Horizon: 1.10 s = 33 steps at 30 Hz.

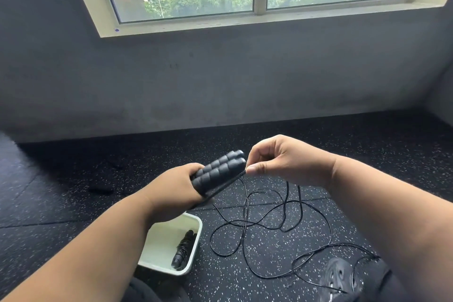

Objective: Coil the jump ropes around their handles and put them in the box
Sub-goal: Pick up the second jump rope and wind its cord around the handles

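Note:
My left hand [175, 187] grips two black ribbed jump rope handles [218, 170] held side by side, their ends pointing up and to the right. My right hand [277, 160] pinches the thin black rope [247, 225] right at the handles' far end. From there the rope falls in loose tangled loops on the floor below and to the right. A white box [195, 247] stands on the floor under my left forearm. Inside it lies a coiled black jump rope [182, 250].
The floor is black speckled rubber matting [367, 154]. A grey wall [220, 81] with a wide window rises just beyond it. A black perforated shoe [337, 274] shows at the lower right, with the rope looping around it. Two small dark items lie on the mat at left [100, 189].

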Tool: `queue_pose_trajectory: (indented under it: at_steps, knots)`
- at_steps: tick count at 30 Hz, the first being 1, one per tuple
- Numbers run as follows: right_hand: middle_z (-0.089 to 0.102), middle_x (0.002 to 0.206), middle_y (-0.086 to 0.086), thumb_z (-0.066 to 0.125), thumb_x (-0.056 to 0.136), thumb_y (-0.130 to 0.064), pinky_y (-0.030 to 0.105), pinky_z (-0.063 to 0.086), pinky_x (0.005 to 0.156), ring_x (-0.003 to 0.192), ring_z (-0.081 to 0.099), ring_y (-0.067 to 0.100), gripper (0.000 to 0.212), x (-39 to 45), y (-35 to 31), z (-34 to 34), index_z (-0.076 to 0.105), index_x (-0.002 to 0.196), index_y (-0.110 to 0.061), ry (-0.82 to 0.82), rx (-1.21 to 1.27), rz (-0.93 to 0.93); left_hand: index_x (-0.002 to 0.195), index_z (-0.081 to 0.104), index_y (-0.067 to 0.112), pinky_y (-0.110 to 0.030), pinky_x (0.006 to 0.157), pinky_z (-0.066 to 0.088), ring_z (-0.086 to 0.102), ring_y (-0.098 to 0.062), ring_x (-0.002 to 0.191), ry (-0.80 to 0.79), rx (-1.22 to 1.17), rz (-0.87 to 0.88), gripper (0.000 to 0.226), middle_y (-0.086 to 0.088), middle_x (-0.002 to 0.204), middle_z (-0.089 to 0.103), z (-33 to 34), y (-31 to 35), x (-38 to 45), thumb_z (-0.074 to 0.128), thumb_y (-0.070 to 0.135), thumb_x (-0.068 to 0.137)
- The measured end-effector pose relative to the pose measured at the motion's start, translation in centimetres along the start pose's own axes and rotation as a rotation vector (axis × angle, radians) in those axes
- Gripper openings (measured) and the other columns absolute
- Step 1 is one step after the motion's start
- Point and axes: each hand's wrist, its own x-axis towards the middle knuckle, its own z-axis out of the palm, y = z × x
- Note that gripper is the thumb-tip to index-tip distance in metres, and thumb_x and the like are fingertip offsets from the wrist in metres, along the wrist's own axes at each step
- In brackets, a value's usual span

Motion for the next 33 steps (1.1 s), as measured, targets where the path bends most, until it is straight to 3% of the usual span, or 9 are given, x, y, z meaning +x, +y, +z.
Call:
queue_pose_trajectory:
  at_steps: [3, 8, 13, 16, 20, 22, 25, 29, 33]
  knots:
    - [0.061, 0.07, -0.007, 0.081, 0.089, -0.028, 0.026, 0.039, 0.062, 0.067, 0.047, 0.007, 0.012, -0.2, -0.3, -0.2, 0.078, 0.088, -0.017, 0.001, -0.028, 0.0, 0.094, 0.065, 0.034, -0.03, 0.064, 0.05, 0.058, -0.004, 0.06, 0.072, 0.014, -0.06, 0.026, 0.018, 0.068, 0.068, -0.6, -0.6, 0.2, 0.083, 0.035, 0.075]
    - [0.066, 0.07, -0.007, 0.08, 0.091, -0.023, 0.024, 0.042, 0.062, 0.064, 0.051, 0.006, 0.009, 0.2, -0.2, 0.3, 0.077, 0.086, -0.015, 0.092, -0.056, -0.041, 0.103, 0.057, 0.034, -0.034, 0.071, 0.055, 0.067, -0.019, 0.082, 0.12, 0.431, 0.077, 0.032, 0.01, 0.086, 0.07, 0.0, 1.9, -0.7, 0.068, 0.053, 0.08]
    - [0.072, 0.073, -0.003, 0.083, 0.087, -0.023, 0.025, 0.047, 0.064, 0.067, 0.056, 0.005, 0.007, 0.5, -0.1, 0.2, 0.078, 0.083, -0.019, 0.094, -0.153, -0.039, 0.104, 0.047, 0.032, -0.036, 0.076, 0.052, 0.065, -0.027, 0.096, -0.005, 0.559, 0.2, 0.026, 0.006, 0.101, 0.064, 3.1, 5.1, -1.7, 0.064, 0.035, 0.085]
    - [0.071, 0.072, -0.005, 0.083, 0.087, -0.021, 0.019, 0.046, 0.063, 0.066, 0.056, 0.002, 0.009, 0.6, 1.1, 0.1, 0.078, 0.085, -0.014, 0.103, -0.105, 0.035, 0.1, 0.044, 0.033, -0.037, 0.077, 0.052, 0.063, -0.023, 0.092, 0.036, 0.476, 0.296, 0.027, 0.009, 0.098, 0.061, 3.6, 6.1, -2.3, 0.066, 0.036, 0.083]
    - [0.069, 0.079, 0.001, 0.076, 0.091, -0.013, 0.024, 0.05, 0.064, 0.07, 0.06, 0.011, 0.005, 0.2, 3.2, 0.6, 0.073, 0.087, -0.011, 0.041, 0.276, 0.13, 0.1, 0.054, 0.034, -0.038, 0.072, 0.055, 0.064, -0.017, 0.082, 0.042, 0.098, 0.284, 0.032, 0.011, 0.088, 0.067, 3.0, 6.1, -3.0, 0.077, 0.033, 0.078]
    - [0.064, 0.072, -0.004, 0.063, 0.096, 0.0, 0.027, 0.045, 0.061, 0.066, 0.054, 0.011, 0.031, 0.1, 3.9, 1.9, 0.072, 0.079, -0.023, 0.024, 0.215, 0.096, 0.102, 0.059, 0.032, -0.038, 0.069, 0.057, 0.066, -0.018, 0.077, 0.022, -0.128, 0.221, 0.036, 0.009, 0.084, 0.069, 2.7, 5.8, -3.1, 0.084, 0.032, 0.077]
    - [0.047, 0.059, -0.008, 0.056, 0.106, -0.019, 0.026, 0.032, 0.052, 0.054, 0.037, 0.009, 0.032, 0.7, 4.3, 5.0, 0.076, 0.083, -0.032, 0.041, 0.193, 0.181, 0.099, 0.06, 0.033, -0.037, 0.07, 0.056, 0.066, -0.018, 0.075, 0.195, -0.192, 0.081, 0.031, 0.008, 0.081, 0.071, 2.5, 4.7, -2.0, 0.081, 0.035, 0.076]
    - [0.065, 0.079, -0.011, 0.053, 0.107, -0.04, 0.029, 0.045, 0.065, 0.066, 0.051, 0.008, 0.021, 1.2, 3.9, 8.2, 0.068, 0.113, -0.027, 0.012, -0.283, 0.19, 0.108, 0.053, 0.037, -0.038, 0.077, 0.054, 0.066, -0.024, 0.082, 0.375, 0.033, -0.202, 0.029, 0.007, 0.087, 0.071, 1.6, 2.1, -0.2, 0.069, 0.033, 0.084]
    - [0.068, 0.098, 0.005, 0.043, 0.108, -0.04, 0.033, 0.036, 0.069, 0.084, 0.057, 0.027, 0.023, 0.4, 0.9, 9.1, 0.051, 0.094, -0.023, -0.072, -0.724, 0.067, 0.137, 0.043, 0.042, -0.035, 0.08, 0.051, 0.068, -0.032, 0.099, 0.236, 0.353, -0.247, 0.054, 0.0, 0.109, 0.073, 2.1, 0.2, 0.2, 0.057, 0.027, 0.087]
